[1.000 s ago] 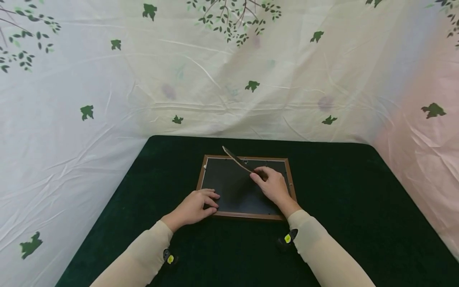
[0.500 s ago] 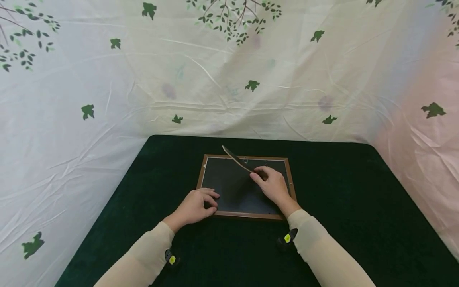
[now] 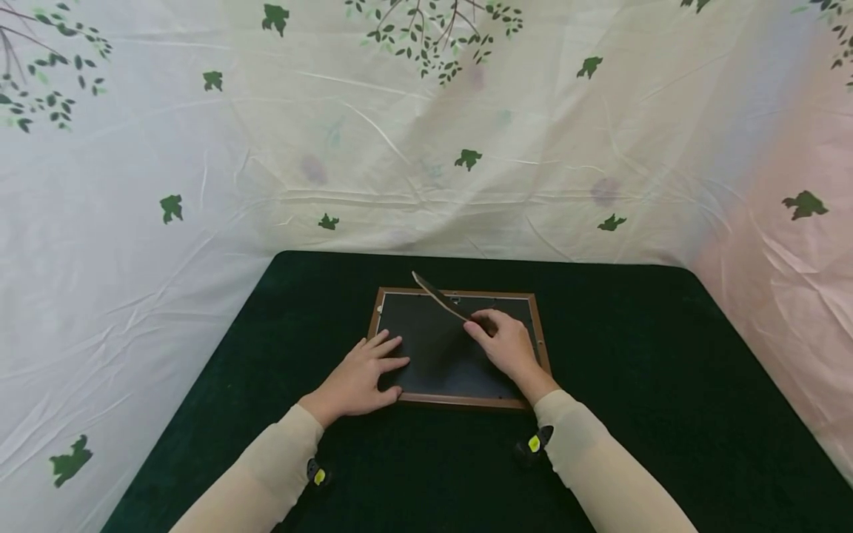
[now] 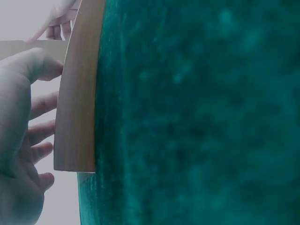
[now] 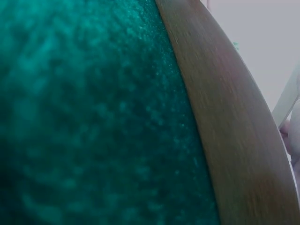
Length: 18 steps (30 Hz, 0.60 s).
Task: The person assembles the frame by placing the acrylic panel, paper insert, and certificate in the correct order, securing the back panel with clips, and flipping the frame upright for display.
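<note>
A picture frame (image 3: 466,402) with a brown wooden rim lies face down, its dark backing board (image 3: 426,363) upward. From the backing rises a thin stand leg (image 3: 440,297), tilted up to the left. My right hand (image 3: 506,344) pinches this leg near its lower end between thumb and fingers. At the near left corner my left hand (image 3: 356,377) rests with fingers spread over the rim and backing, thumb by the front edge. The left wrist view shows the left fingers (image 4: 43,104) behind the wooden side. In the right wrist view the frame's side (image 5: 229,112) hides most of the right hand.
A dark green cloth (image 3: 666,370) covers the table. Small metal fittings (image 3: 456,300) sit on the backing near its far edge. Pale curtains (image 3: 413,148) with leaf prints hang behind and at both sides.
My left hand's fingers have spread apart and reach a little farther up the frame's left side. The right hand and the stand leg stay where they were.
</note>
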{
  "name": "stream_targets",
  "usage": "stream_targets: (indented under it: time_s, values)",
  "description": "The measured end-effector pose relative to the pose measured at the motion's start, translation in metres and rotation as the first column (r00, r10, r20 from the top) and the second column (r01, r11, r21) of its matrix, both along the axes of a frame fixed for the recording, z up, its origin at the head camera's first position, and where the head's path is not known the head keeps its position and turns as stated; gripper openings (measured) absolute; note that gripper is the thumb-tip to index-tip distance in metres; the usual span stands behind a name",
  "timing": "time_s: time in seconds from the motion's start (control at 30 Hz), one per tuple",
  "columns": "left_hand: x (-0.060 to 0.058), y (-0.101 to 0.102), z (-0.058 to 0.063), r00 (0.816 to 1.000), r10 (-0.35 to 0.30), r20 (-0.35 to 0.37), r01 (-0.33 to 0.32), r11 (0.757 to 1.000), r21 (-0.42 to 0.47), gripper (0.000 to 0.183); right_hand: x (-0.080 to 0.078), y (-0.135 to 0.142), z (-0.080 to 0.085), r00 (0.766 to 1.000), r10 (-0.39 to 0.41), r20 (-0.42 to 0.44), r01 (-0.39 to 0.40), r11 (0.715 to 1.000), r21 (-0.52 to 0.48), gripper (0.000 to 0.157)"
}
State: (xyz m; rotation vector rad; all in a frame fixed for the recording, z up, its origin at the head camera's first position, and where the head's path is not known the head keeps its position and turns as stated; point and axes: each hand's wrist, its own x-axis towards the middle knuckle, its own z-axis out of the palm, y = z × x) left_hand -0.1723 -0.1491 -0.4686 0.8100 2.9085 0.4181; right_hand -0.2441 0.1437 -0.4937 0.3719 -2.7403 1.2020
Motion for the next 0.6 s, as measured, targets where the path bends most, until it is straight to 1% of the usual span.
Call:
stream_targets:
  time_s: [0.1, 0.17, 0.6]
  values:
    - [-0.002, -0.001, 0.002, 1.000, -0.010, 0.023, 0.011, 0.999, -0.030, 0.053, -0.001, 0.000, 0.000, 1.000, 0.002, -0.004, -0.002, 1.000, 0.002, 0.058]
    - [-0.005, 0.000, 0.001, 1.000, -0.010, 0.026, 0.011, 0.999, -0.033, 0.054, -0.004, 0.000, -0.001, 1.000, 0.004, -0.009, -0.004, 1.000, 0.000, 0.057]
    - [-0.019, 0.003, -0.009, 1.000, 0.019, 0.009, -0.019, 1.000, 0.000, 0.052, -0.022, 0.004, -0.007, 1.000, 0.016, -0.012, -0.016, 1.000, -0.005, 0.055]
